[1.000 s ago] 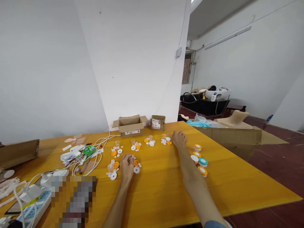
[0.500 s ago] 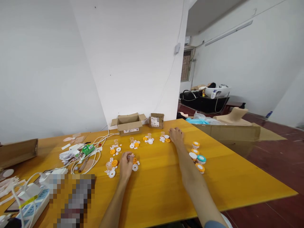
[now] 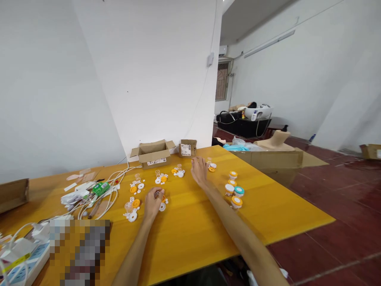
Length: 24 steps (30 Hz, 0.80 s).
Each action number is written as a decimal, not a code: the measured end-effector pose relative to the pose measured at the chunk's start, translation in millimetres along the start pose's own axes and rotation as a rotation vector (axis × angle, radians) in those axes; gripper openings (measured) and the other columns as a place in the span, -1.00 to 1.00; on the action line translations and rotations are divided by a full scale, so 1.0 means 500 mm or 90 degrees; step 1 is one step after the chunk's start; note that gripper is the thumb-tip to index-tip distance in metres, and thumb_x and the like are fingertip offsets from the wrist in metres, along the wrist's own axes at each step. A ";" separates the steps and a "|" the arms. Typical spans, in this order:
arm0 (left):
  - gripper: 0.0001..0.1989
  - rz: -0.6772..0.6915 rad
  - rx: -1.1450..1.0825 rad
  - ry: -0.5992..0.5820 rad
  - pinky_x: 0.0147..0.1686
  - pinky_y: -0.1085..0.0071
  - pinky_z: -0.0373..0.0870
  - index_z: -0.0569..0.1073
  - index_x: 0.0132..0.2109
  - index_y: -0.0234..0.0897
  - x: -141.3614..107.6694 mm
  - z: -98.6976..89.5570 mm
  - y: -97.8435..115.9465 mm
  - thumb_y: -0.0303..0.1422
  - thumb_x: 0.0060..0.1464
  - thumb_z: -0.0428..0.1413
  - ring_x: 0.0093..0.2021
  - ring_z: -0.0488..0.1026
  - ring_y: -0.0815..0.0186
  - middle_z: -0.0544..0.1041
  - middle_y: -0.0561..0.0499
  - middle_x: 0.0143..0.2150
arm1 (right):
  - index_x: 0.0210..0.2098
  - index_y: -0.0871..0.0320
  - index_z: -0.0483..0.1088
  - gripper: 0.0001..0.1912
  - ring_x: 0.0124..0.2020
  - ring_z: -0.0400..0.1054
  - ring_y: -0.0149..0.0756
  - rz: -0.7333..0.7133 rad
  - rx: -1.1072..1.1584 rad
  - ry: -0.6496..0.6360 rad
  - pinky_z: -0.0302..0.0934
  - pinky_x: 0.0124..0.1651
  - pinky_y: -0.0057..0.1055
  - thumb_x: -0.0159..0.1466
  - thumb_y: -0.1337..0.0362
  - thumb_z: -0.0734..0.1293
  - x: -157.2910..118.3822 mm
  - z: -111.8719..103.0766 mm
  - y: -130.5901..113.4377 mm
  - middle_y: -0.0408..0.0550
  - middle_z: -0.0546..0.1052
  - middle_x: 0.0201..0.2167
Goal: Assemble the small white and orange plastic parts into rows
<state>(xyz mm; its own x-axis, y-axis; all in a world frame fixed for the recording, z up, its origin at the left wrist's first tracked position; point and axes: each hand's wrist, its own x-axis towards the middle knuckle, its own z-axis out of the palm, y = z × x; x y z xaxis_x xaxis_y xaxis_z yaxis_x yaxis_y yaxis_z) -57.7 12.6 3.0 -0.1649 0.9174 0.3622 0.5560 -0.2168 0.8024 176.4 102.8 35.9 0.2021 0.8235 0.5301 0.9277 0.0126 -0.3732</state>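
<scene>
My left hand (image 3: 154, 202) is closed at the fingertips around a small dark-looking piece that I cannot make out. Under and beside it lie an orange ring and a white ring (image 3: 162, 206). My right hand (image 3: 199, 171) reaches to the far side of the table, palm down with fingers apart, covering whatever lies beneath. Just right of it are a clear cup, a white ring and an orange ring (image 3: 211, 169). Similar groups hold a clear cup (image 3: 128, 207), an orange ring (image 3: 136, 203), a white ring (image 3: 132, 215) and small perforated white pieces.
Several capped round jars (image 3: 236, 202) with orange, white or teal lids stand right of my right forearm. At the back are an open carton (image 3: 154, 157) and a smaller box (image 3: 188, 148). Cables, a green packet (image 3: 101, 188) and a power strip (image 3: 28, 254) occupy the left.
My right hand has moved left, uncovering one group of parts and covering another. My left hand stays with its group, still closed. The view has turned to the right.
</scene>
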 end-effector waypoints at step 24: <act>-0.72 0.002 -0.087 -0.060 -0.26 0.27 0.47 0.58 -0.46 -0.21 0.013 0.040 0.046 -0.09 -0.08 0.17 -0.37 0.56 0.15 0.63 -0.04 -0.45 | -0.31 0.08 0.56 -0.21 0.02 0.48 0.05 0.145 0.617 -0.199 0.36 0.11 -0.14 -0.06 -0.51 0.33 -0.079 -0.130 0.288 0.08 0.64 -0.17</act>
<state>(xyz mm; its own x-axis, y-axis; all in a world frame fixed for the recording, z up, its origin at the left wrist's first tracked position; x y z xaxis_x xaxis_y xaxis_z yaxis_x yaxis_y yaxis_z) -29.6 20.0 14.4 -0.0824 0.9425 0.3238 0.4393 -0.2573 0.8607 322.7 35.2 10.8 0.1226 0.9717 0.2018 0.2004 0.1749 -0.9640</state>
